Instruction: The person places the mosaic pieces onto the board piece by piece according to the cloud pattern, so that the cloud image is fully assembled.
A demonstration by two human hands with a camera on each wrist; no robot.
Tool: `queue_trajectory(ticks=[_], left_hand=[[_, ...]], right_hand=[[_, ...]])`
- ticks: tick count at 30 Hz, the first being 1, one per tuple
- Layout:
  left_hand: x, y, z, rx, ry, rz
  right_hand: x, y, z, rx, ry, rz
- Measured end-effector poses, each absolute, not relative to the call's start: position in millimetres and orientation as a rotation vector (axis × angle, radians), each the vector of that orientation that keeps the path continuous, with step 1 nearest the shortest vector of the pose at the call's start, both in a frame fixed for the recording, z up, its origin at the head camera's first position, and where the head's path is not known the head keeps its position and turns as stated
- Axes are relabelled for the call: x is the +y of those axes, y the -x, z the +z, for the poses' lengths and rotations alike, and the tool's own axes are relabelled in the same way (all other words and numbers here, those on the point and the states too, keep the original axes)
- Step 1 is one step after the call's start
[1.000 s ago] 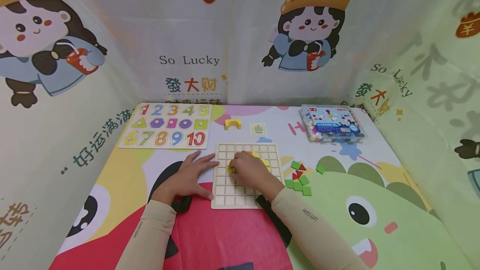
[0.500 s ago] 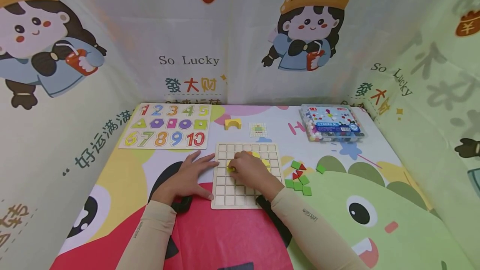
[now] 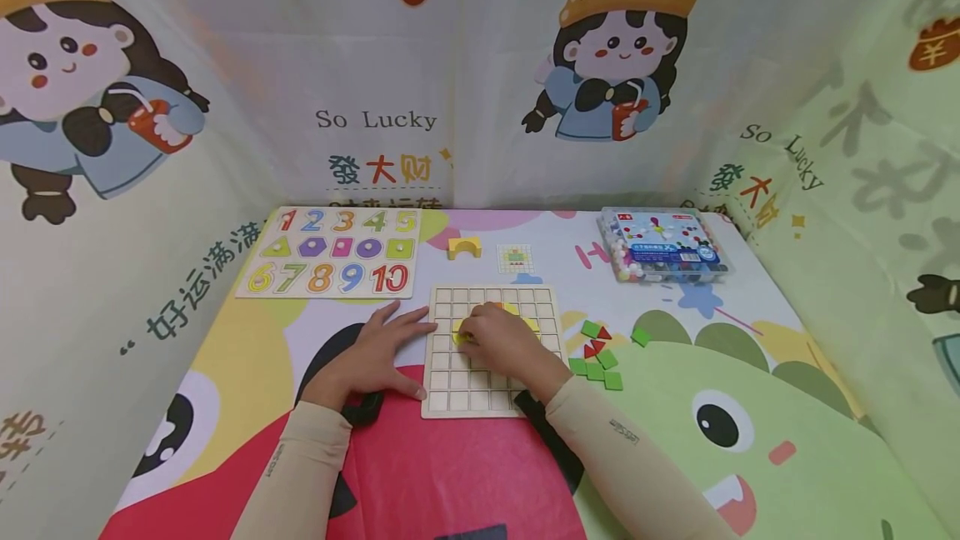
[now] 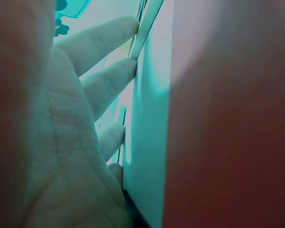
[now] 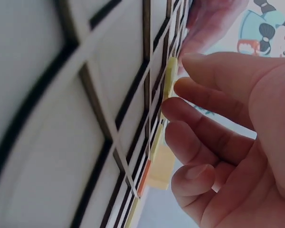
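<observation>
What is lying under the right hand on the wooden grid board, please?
Yellow tiles and an orange one peek out around the right hand on the grid board; the cells beneath the palm are covered.

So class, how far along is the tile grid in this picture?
Early on. Done: a few yellow and orange tiles sit in the grid board. In hand: right hand presses a yellow tile in; left hand steadies the board's edge. Left: most cells bare, loose green and red tiles beside it.

Small yellow tile (image 3: 461, 335) flat in a cell of the pale wooden grid board (image 3: 450, 394).
</observation>
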State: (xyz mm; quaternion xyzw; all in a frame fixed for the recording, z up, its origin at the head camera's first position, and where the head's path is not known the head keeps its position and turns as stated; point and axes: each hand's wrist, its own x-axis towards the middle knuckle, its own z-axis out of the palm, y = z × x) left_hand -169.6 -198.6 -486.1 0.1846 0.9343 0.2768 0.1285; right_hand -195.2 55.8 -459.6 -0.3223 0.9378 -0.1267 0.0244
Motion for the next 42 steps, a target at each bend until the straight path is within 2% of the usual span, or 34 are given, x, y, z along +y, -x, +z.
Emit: queue_trajectory(ticks=[6,22,33,42], left_hand=[[-198.6,170.4,-487.3,2.717,-0.530,0.815],[-199.3,169.0,-489.6,2.722,-0.523,0.824],[-199.1,170.1,-490.8,2.717,-0.529,0.833],[-198.9,169.3,-489.7,2.719,-0.530,0.830]], right_hand=[[68.7,190.9,-454.6,2.906,1.038,-0.425],[133.0,172.9,-441.3,2.931,0.825,-0.578],[189.9,167.1,-445.8,2.993,0.719,-0.617],[227.6,169.9,-455.6,2.959,0.732,-0.641]])
